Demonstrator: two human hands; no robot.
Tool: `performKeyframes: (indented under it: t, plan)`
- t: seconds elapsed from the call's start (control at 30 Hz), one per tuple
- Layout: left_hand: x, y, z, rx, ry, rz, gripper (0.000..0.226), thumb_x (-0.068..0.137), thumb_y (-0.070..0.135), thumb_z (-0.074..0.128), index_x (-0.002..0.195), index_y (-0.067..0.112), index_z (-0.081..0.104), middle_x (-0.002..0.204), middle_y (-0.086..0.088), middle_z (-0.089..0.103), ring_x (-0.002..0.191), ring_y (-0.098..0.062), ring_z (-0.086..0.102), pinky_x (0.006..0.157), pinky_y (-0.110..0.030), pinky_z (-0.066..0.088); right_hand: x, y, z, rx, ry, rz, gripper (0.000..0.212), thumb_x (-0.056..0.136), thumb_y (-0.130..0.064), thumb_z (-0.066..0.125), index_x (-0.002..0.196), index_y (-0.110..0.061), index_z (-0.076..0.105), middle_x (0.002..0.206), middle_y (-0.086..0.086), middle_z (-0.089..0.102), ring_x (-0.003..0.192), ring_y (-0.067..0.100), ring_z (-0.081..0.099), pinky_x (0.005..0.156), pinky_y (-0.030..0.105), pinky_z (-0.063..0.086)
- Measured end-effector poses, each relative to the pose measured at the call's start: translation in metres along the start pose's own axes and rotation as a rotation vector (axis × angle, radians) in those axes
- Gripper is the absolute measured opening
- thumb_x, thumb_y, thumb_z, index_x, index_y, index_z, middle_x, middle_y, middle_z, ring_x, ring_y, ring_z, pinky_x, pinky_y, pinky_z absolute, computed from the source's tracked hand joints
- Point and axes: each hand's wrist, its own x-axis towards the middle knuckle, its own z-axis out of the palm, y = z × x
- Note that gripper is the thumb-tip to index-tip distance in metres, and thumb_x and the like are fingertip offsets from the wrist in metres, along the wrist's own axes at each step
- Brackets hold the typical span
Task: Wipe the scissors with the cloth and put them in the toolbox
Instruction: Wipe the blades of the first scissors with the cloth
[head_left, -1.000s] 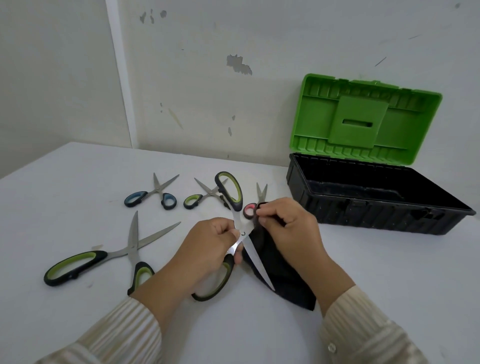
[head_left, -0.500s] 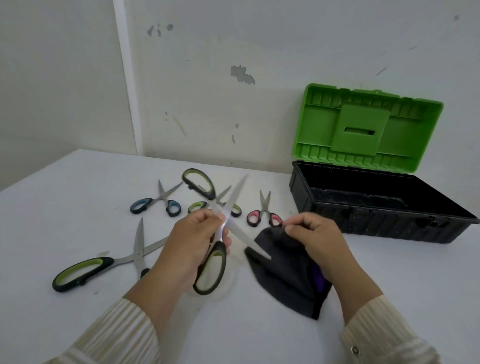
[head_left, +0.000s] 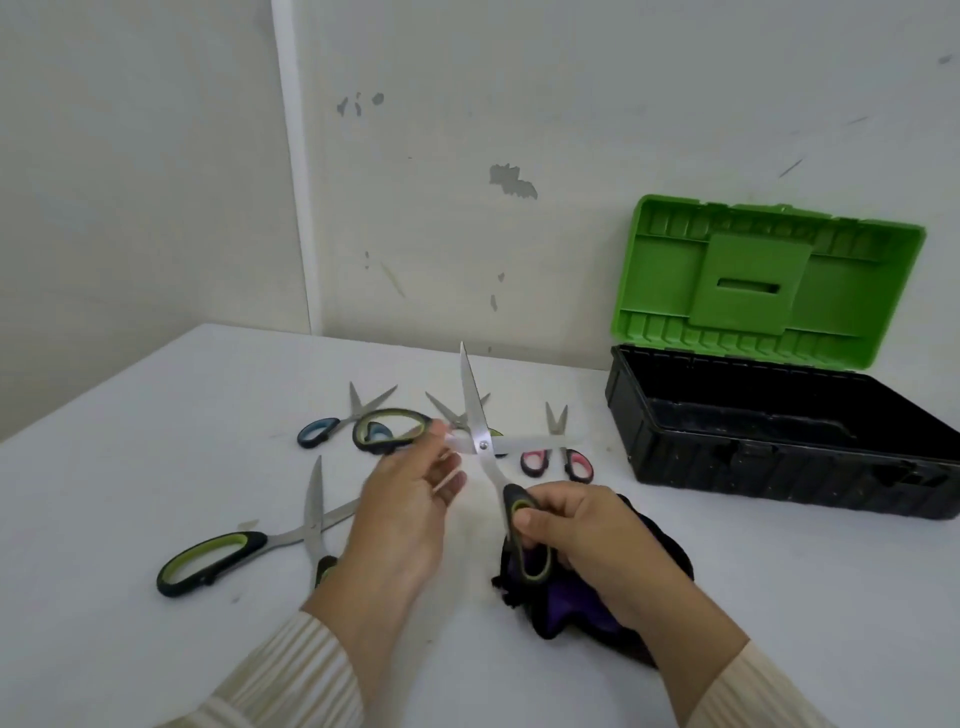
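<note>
A large pair of scissors with black and green handles is held open in the air, one blade pointing up and the other pointing right. My left hand pinches it with the fingertips near the left handle loop. My right hand grips the lower handle and also has the dark black and purple cloth bunched under it on the table. The black toolbox stands open at the right, its green lid leaning up against the wall. Nothing shows inside the box.
On the white table lie another large green-handled pair at front left, a small blue-handled pair, a small green-handled pair partly hidden behind the held scissors, and a small pink-handled pair near the toolbox. Walls close the back and left.
The held scissors have swung so one blade points up. My right hand moved from pinching the cloth alone onto the lower handle, the cloth bunching under it. My left hand shifted to the upper handle.
</note>
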Motion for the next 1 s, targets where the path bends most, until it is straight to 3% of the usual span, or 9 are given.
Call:
performKeyframes:
  t: [0.1,0.33,0.53,0.6,0.67,0.7,0.77,0.83,1.0]
  plan:
    - [0.013,0.018,-0.012,-0.175,0.033,-0.006,0.008,0.090,0.022,0.060,0.085,0.016,0.059,0.078,-0.002,0.065,0.070,-0.014,0.061,0.065,-0.027,0.052,-0.001,-0.001,-0.019,-0.016,0.025,0.020,0.017,0.085,-0.013,0.060,0.072,-0.005,0.066,0.059,-0.001,0.059,0.049,0.009,0.042,0.048,0.017,0.034]
    - [-0.009,0.000,-0.003,0.182,-0.190,-0.149,0.018,0.094,0.009,0.053,0.104,0.006,0.067,0.083,-0.007,0.074,0.073,-0.014,0.071,0.060,-0.025,0.059,0.005,0.004,-0.025,0.142,0.212,-0.015,0.020,0.085,-0.015,0.061,0.066,-0.018,0.067,0.057,-0.003,0.058,0.046,0.008,0.044,0.044,0.020,0.037]
    - [-0.029,-0.020,0.010,0.234,-0.348,-0.245,0.024,0.098,0.019,0.047,0.111,0.024,0.066,0.095,-0.011,0.075,0.077,-0.024,0.073,0.061,-0.032,0.060,0.005,0.010,-0.019,0.167,0.195,-0.037,0.010,0.086,-0.018,0.061,0.085,-0.009,0.067,0.065,0.006,0.064,0.049,0.011,0.052,0.048,0.026,0.047]
    - [-0.025,-0.017,0.009,0.249,-0.333,-0.240,0.024,0.099,0.019,0.045,0.112,0.024,0.064,0.091,-0.011,0.076,0.073,-0.024,0.073,0.059,-0.032,0.060,0.007,0.009,-0.022,-0.036,0.333,-0.134,0.012,0.088,-0.024,0.059,0.093,-0.016,0.066,0.078,0.003,0.063,0.059,0.011,0.056,0.061,0.028,0.053]
    - [-0.024,-0.011,0.007,0.277,-0.329,-0.251,0.022,0.099,0.019,0.046,0.109,0.025,0.064,0.086,-0.010,0.076,0.066,-0.023,0.073,0.055,-0.031,0.060,0.008,0.005,-0.029,-0.420,0.504,-0.369,0.027,0.089,-0.017,0.054,0.116,-0.020,0.057,0.107,-0.007,0.053,0.079,0.001,0.053,0.079,0.012,0.045]
    - [-0.024,-0.009,0.006,0.295,-0.335,-0.257,0.021,0.098,0.019,0.046,0.108,0.024,0.064,0.083,-0.011,0.076,0.062,-0.022,0.072,0.053,-0.031,0.059,0.007,0.003,-0.033,-0.589,0.504,-0.491,0.039,0.088,-0.008,0.052,0.126,-0.019,0.051,0.119,-0.007,0.047,0.091,0.000,0.050,0.086,0.008,0.039]
    - [-0.025,-0.006,0.004,0.341,-0.376,-0.261,0.021,0.098,0.019,0.047,0.111,0.022,0.064,0.083,-0.013,0.074,0.059,-0.023,0.069,0.049,-0.029,0.057,0.009,0.003,-0.037,-0.871,0.391,-0.596,0.056,0.079,0.008,0.051,0.131,-0.014,0.047,0.135,0.002,0.043,0.109,0.015,0.046,0.095,0.022,0.040]
    - [-0.028,-0.004,0.005,0.389,-0.439,-0.255,0.023,0.097,0.019,0.047,0.113,0.021,0.064,0.083,-0.015,0.073,0.057,-0.023,0.067,0.047,-0.028,0.055,0.008,0.004,-0.040,-1.034,0.332,-0.552,0.055,0.077,0.009,0.051,0.128,-0.013,0.051,0.133,0.006,0.048,0.111,0.025,0.047,0.097,0.033,0.043]
    - [-0.042,-0.009,0.027,0.478,-0.465,-0.194,0.034,0.097,0.037,0.042,0.104,0.017,0.069,0.081,-0.014,0.073,0.060,-0.020,0.067,0.052,-0.030,0.056,-0.012,0.003,-0.066,-0.948,0.427,-0.505,0.027,0.080,0.001,0.056,0.101,-0.010,0.068,0.099,0.005,0.063,0.087,0.023,0.062,0.078,0.018,0.046]
